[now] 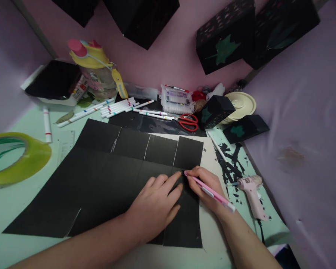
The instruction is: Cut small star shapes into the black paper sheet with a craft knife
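Note:
A large sheet of black paper (106, 179) lies across the table, with slits between the flaps along its far edge and one near its front left. My left hand (154, 201) rests flat on it, fingers spread and holding nothing. Close beside those fingertips, my right hand (205, 185) grips a slim pink pen-like tool (210, 190) with a pale end. The tool slants down toward the paper; its very tip is too small to make out. Under the sheet's right side shows a pale board (212, 224).
Scissors with red handles (188, 122) lie beyond the sheet, near several white markers (117, 107) and a clear case (177, 99). On the right are black scraps (231, 160) and a glue gun (252, 194). A roll of tape (36, 157) stands left, a bottle (96, 74) behind.

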A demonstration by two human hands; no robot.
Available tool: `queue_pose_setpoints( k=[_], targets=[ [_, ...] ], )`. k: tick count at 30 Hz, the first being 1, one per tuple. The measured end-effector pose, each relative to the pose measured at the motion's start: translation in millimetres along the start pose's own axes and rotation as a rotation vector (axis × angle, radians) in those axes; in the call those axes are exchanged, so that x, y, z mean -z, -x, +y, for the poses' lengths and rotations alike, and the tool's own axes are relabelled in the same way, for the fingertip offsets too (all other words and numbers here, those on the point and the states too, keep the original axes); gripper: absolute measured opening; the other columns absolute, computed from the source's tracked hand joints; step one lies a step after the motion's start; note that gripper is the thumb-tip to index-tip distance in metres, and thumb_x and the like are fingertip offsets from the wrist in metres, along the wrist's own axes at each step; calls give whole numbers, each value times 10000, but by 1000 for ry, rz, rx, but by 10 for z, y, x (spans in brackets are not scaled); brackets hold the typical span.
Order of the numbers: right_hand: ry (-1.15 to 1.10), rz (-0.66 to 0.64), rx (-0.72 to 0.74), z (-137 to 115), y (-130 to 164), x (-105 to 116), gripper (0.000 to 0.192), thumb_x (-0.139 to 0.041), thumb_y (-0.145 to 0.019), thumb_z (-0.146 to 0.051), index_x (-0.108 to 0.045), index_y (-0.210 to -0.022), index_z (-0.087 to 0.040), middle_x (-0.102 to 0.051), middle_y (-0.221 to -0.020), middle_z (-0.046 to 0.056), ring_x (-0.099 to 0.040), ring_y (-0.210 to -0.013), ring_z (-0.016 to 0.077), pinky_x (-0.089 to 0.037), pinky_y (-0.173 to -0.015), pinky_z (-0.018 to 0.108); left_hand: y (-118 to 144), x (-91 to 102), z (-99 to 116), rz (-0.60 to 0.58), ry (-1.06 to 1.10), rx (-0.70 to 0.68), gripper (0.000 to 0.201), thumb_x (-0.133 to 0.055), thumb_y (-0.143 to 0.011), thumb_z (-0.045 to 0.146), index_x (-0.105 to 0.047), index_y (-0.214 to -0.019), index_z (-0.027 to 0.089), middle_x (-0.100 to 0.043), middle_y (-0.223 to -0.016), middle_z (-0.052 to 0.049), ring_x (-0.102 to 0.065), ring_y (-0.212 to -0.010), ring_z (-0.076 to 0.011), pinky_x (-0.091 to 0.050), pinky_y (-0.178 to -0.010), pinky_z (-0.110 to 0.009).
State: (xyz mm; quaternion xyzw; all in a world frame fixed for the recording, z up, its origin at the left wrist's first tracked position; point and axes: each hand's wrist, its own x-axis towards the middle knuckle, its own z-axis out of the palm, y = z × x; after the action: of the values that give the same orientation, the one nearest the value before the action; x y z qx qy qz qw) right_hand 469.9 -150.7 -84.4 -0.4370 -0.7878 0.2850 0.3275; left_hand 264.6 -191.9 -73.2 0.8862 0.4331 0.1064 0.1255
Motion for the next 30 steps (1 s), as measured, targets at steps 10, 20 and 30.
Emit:
queue_pose_setpoints(
  k=[10,20,30],
  targets=[
    [-58,8,-48,-9,-3,6,69,-562,-889,-163,-610,-897,-211,-640,-811,20,-611,-716,148,-469,-659,265,-12,10,-2,-8,6,-4,393,-508,-906,317,-510,-1281,199,-443,-1449,-58,-465,-1062,-262,-397,-852,-421],
    [-50,120,-207,12,28,36,111,-570,-881,-239,-627,-791,-208,-656,-719,1,-574,-619,135,-422,-550,231,-16,18,-13,0,-1,-9,376,-512,-905,320,-521,-1263,207,-453,-1436,-54,-467,-1065,-259,-402,-853,-418],
    [-49,88,-248,-43,-9,17,131,-589,-864,-272,-659,-787,-192,-678,-710,18,-587,-599,138,-423,-532,234,-23,32,-6,1,-6,-10,369,-511,-904,327,-530,-1252,206,-483,-1401,-61,-473,-1050,-260,-406,-842,-415]
  ],
)
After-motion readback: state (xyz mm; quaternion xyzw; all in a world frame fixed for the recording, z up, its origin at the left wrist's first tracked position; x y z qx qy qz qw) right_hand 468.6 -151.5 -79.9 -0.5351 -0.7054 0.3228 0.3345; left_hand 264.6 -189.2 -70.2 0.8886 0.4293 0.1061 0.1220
